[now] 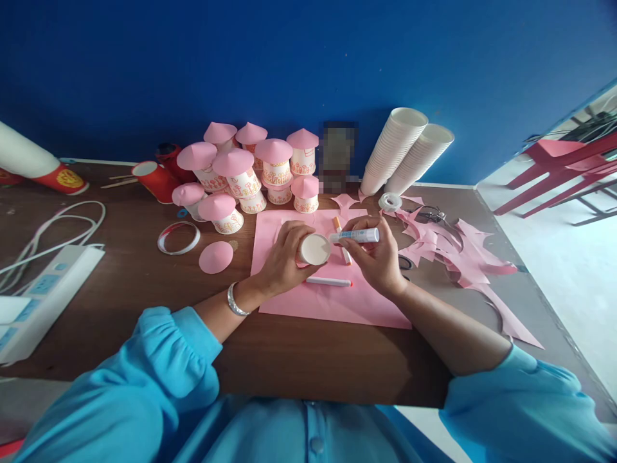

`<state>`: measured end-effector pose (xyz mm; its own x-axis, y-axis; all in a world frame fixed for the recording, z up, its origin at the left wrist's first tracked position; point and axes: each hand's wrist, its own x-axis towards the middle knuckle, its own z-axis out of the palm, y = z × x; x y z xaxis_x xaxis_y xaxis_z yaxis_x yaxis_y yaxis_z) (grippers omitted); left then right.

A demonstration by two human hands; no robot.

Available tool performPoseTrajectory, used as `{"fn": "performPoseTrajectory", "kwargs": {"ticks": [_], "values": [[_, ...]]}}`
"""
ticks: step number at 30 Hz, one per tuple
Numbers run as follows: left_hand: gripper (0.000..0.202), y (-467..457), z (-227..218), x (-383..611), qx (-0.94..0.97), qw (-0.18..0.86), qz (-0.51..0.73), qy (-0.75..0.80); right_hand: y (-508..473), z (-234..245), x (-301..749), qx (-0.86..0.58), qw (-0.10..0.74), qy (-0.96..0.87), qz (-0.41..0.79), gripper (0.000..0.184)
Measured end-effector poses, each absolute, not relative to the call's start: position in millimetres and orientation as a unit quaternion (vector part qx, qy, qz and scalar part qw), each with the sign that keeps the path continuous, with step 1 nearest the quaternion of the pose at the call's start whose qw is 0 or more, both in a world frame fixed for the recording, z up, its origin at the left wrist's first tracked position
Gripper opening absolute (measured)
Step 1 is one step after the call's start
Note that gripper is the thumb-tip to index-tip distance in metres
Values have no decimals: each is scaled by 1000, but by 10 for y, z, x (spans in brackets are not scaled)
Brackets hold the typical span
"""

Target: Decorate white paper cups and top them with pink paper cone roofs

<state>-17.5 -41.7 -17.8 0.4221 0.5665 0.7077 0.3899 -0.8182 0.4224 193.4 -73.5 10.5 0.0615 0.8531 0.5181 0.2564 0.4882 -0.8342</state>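
My left hand [283, 258] is wrapped round a small paper cup [314, 249] tipped on its side, its white bottom facing me. My right hand [378, 257] grips a white glue stick [355, 236], its tip touching the cup's rim. Both hands hover over a pink paper sheet [328, 299] on the brown table. A white marker [329, 281] lies on the sheet below the cup, and an orange pen [342, 243] lies behind my fingers. A loose pink paper cone [216, 256] rests left of the sheet.
Several cups capped with pink cones [250, 168] stand at the back, with two leaning stacks of white cups [407, 151] to the right. Tape roll [390, 202], pink scraps [457, 254], a ring [178, 237], red cups [157, 179] and a power strip [43, 299] lie around.
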Motion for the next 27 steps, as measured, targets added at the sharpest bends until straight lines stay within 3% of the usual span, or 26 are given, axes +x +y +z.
{"fn": "performPoseTrajectory", "kwargs": {"ticks": [6, 13, 18, 27], "values": [[59, -399, -178, -183, 830, 132, 462, 282, -718, 149, 1974, -418, 609, -577, 349, 28], [56, -368, -176, -190, 825, 136, 459, 300, -789, 222, 1949, -408, 555, -686, 235, 23], [55, -376, -165, -194, 826, 158, 454, 294, -755, 202, 1965, -426, 554, -676, 234, 23], [60, -374, -174, -189, 820, 191, 454, 290, -668, 126, 1969, -416, 589, -589, 366, 29]]}}
